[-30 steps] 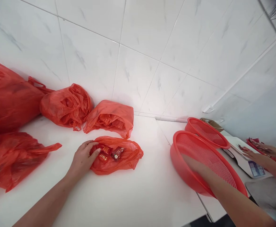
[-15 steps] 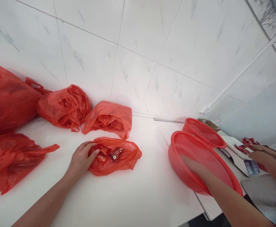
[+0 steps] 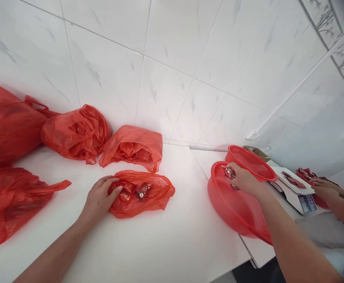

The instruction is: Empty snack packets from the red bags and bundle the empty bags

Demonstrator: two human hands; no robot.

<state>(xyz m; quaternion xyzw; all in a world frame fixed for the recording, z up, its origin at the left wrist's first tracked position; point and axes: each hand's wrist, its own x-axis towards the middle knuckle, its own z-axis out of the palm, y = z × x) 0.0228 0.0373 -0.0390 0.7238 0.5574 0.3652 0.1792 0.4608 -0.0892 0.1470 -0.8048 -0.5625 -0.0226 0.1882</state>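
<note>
My left hand (image 3: 103, 196) grips the left edge of an opened red plastic bag (image 3: 157, 202) lying on the white table. Inside the bag are small red wrapped packets (image 3: 127, 192) and a darker red packet (image 3: 143, 191) with a white flower-like mark. Over the far-left rim of the front red basket (image 3: 223, 204), my right hand (image 3: 239, 177) is closed on a small dark-red wrapped packet (image 3: 228, 172). The basket has perforated mesh and leans at a tilt; my forearm hides part of it.
Filled red plastic bags (image 3: 77, 131) line the wall at left. Another red bag (image 3: 133, 147) stands behind the opened one. At right are a second red basket (image 3: 250, 161), a white scale (image 3: 295, 188) with packets on it, and another person's hands (image 3: 326, 192).
My right hand has risen from deep in the basket to its rim, now with a packet. My left hand stays on the bag. The other person's packets now lie on the scale.
</note>
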